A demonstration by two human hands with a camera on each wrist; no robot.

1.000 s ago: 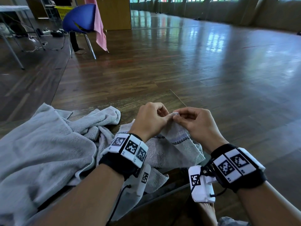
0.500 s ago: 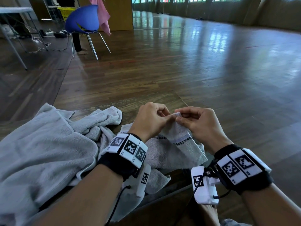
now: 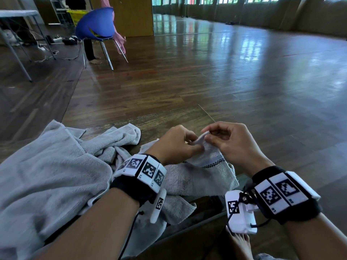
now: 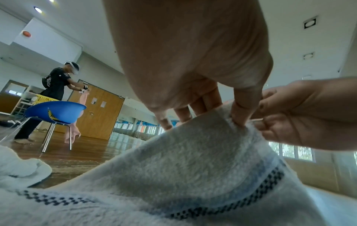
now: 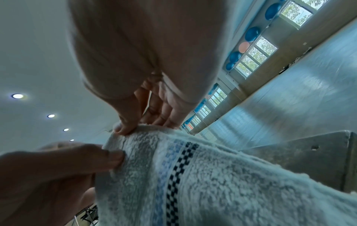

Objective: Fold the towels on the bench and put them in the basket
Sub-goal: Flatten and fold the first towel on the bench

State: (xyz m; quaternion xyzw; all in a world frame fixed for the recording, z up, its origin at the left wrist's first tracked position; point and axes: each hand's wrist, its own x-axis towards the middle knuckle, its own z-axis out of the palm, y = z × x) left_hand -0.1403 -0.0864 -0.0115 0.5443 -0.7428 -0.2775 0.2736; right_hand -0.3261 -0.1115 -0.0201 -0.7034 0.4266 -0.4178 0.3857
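Note:
A small grey towel (image 3: 197,177) with a blue and black checked stripe (image 4: 251,194) lies over the bench edge in front of me. My left hand (image 3: 176,145) and right hand (image 3: 231,141) both pinch its raised far edge, side by side, fingers curled. In the right wrist view the thumb presses the towel (image 5: 212,183) hem at the top. A larger crumpled grey towel (image 3: 50,177) covers the bench to the left. A yellow basket (image 3: 75,15) stands far off behind a blue chair.
A blue chair (image 3: 95,25) stands on the wooden floor at the back left, with another person (image 4: 56,85) behind it holding pink cloth. A table leg (image 3: 16,59) is at the far left. My bare foot (image 3: 242,243) shows below the bench.
Both hands have lifted the towel's edge slightly and the right hand has drawn a little to the right. The head view has shifted, so the chair sits more to the right.

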